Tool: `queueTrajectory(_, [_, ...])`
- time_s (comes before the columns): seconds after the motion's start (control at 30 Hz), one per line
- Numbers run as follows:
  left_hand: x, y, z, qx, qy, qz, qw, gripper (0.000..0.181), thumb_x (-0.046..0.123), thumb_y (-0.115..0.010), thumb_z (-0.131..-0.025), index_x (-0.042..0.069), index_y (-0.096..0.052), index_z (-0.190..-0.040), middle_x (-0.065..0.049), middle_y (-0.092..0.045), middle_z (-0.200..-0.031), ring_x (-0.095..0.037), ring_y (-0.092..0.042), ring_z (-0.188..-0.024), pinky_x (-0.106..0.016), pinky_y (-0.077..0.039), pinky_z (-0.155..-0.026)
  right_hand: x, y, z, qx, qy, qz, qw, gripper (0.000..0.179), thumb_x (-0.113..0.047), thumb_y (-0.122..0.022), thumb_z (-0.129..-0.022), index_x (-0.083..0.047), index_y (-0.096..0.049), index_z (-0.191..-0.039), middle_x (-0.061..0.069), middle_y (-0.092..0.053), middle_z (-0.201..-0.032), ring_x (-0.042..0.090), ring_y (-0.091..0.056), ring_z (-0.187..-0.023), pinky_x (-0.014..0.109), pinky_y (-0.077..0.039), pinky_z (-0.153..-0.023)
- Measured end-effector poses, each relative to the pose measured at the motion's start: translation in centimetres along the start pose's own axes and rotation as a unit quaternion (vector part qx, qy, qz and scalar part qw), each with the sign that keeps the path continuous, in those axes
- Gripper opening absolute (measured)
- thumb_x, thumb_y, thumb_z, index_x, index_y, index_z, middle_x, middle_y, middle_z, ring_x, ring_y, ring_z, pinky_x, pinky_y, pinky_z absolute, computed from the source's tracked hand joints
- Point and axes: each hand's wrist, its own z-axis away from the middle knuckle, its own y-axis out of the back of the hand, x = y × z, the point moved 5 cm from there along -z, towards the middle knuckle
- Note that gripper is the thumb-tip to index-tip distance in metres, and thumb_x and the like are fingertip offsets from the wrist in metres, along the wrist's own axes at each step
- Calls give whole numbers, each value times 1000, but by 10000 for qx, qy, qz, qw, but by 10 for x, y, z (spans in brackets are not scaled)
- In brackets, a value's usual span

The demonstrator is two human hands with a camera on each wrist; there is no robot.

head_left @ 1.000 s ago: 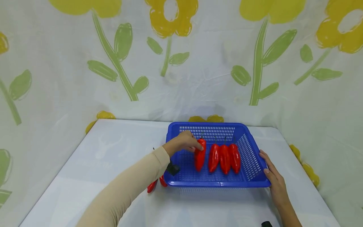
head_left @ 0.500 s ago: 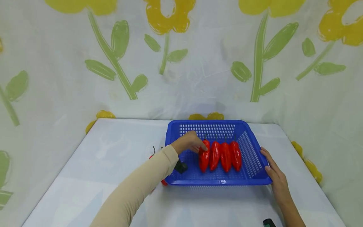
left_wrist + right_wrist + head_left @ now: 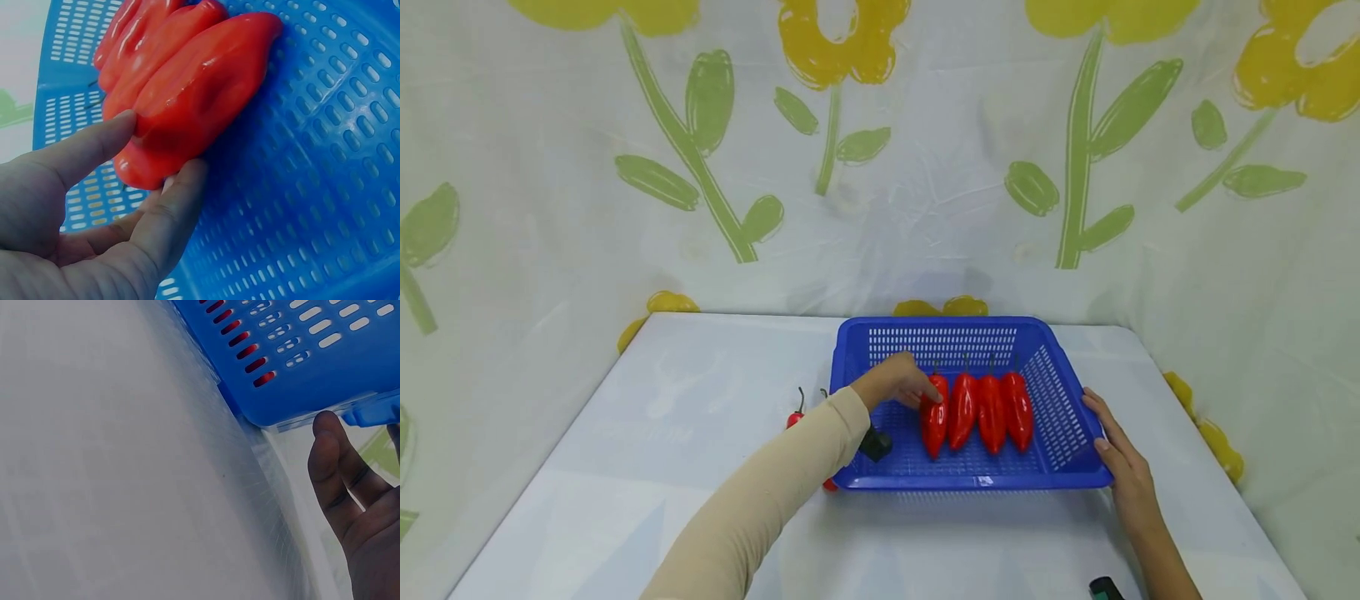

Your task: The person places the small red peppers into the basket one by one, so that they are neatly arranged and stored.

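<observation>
In the head view a blue perforated basket (image 3: 917, 482) stands on the white table, with several glossy red peppers side by side in it. My left hand (image 3: 897, 380) reaches over the left rim and pinches the leftmost red pepper (image 3: 934, 427) near its stem end. The left wrist view shows thumb and fingers on opposite sides of that red pepper (image 3: 209, 78). At the other side, my right hand (image 3: 1129, 479) holds the basket's right rim near the front corner. In the right wrist view, fingertips (image 3: 325, 419) touch the rim; part of that hand is out of frame.
Left of the basket, a small red pepper (image 3: 795, 418) and another red piece (image 3: 830, 484) lie partly hidden by the sleeve (image 3: 775, 500). Flower-printed cloth (image 3: 925, 208) rises behind the table. A black wrist device (image 3: 875, 444) overhangs the basket's left side.
My left hand has moved the leftmost pepper rightward, narrowing the gap, so that it lies close beside the others. The right hand stays on the rim.
</observation>
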Motion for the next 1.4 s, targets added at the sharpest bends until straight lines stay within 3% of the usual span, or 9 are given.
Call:
queueTrajectory(0.1, [-2, -1, -2, -21, -7, 81, 10000, 71, -4, -81, -79, -11, -40, -137, -23, -64, -103, -36, -68, -100, -40, -58, -86, 0, -1, 0, 17, -34, 6, 10000, 49, -34, -33, -108, -33, -31, -158, -16, -21, -163, 13, -18, -150, 72, -27, -106])
queueTrajectory(0.33, [-3, -2, -9, -25, 6, 99, 9999, 70, -5, -82, -78, -10, -42, -135, -22, -63, -101, -32, -70, -88, -35, -61, -74, -1, -2, 0, 22, 31, -90, 10000, 49, -32, -33, -109, -30, -31, -158, -13, -21, -164, 10, -17, -150, 68, -21, -111])
queueTrajectory(0.57, [1, -2, 2, 75, -99, 43, 9999, 70, -3, -80, -80, -12, -41, -138, -24, -64, -105, -36, -69, -98, -41, -58, -85, -1, -2, 0, 51, 141, -173, 9997, 49, -30, -33, -109, -29, -32, -158, -12, -21, -164, 7, -16, -150, 67, -16, -114])
queueTrajectory(0.73, [-1, 2, 0, 176, -165, -359, 9991, 70, 7, -81, -83, -11, -43, -138, -22, -64, -102, -36, -70, -96, -43, -58, -84, 0, -4, 1, 44, 72, -174, 9998, 50, -31, -33, -108, -30, -31, -158, -13, -22, -164, 10, -16, -150, 72, -19, -110])
queueTrajectory(0.97, [2, 10, 1, 396, -551, -887, 9937, 48, 11, -83, -81, -10, -56, -115, -24, -68, -98, -37, -71, -92, -43, -60, -81, 0, -2, 2, 42, 128, -131, 9998, 49, -31, -31, -109, -29, -32, -158, -13, -21, -164, 6, -16, -149, 68, -16, -113])
queueTrajectory(1.13, [7, 17, 11, 322, -791, -683, 9940, 37, 10, -80, -84, -10, -59, -107, -23, -68, -98, -37, -70, -94, -43, -59, -83, 0, -1, 2, 46, 163, -173, 9997, 49, -29, -31, -109, -28, -32, -158, -12, -21, -164, 7, -16, -149, 65, -16, -115])
queueTrajectory(1.4, [5, 32, 25, -146, -1310, -152, 9912, 32, 13, -74, -90, -10, -67, -112, -26, -70, -108, -38, -69, -101, -42, -57, -87, -1, -1, 2, 15, 122, -184, 9998, 50, -32, -32, -108, -30, -31, -158, -12, -21, -164, 10, -16, -150, 74, -20, -107])
